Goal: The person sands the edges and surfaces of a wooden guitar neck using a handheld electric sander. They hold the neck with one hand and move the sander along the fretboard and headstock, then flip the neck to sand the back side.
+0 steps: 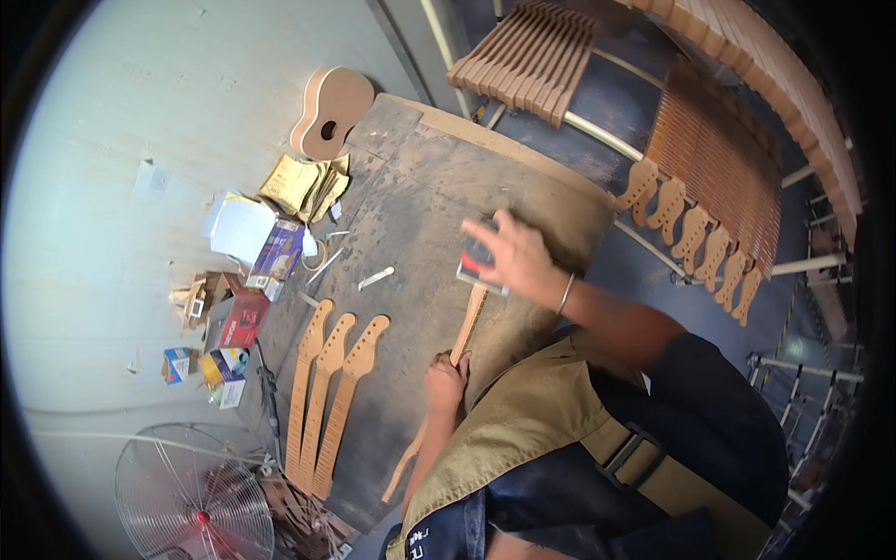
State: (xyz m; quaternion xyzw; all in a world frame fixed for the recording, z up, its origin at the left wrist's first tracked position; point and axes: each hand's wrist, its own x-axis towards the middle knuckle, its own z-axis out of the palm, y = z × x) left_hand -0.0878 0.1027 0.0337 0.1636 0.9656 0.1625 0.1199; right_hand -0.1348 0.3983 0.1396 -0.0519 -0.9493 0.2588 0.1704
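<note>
On the dark, dusty workbench (420, 205), my left hand (446, 383) is closed around a pale wooden guitar neck (469, 322) near my apron. My right hand (521, 259) is over the neck's far end, gripping a block with a dark and red top and a pale edge (481, 271), which looks like a sanding block. Its underside and that end of the neck are hidden, and the hand is slightly blurred. A curved wooden end (401, 467) shows beside my left forearm. Left of it, three guitar necks with headstocks (341, 401) lie side by side.
An acoustic guitar body (336, 107) leans at the wall behind yellowish sheets (303, 187). Boxes (245, 313) and a white strip (376, 277) lie leftward. A wire fan (196, 504) stands lower left. Racks of necks (719, 159) stand at right.
</note>
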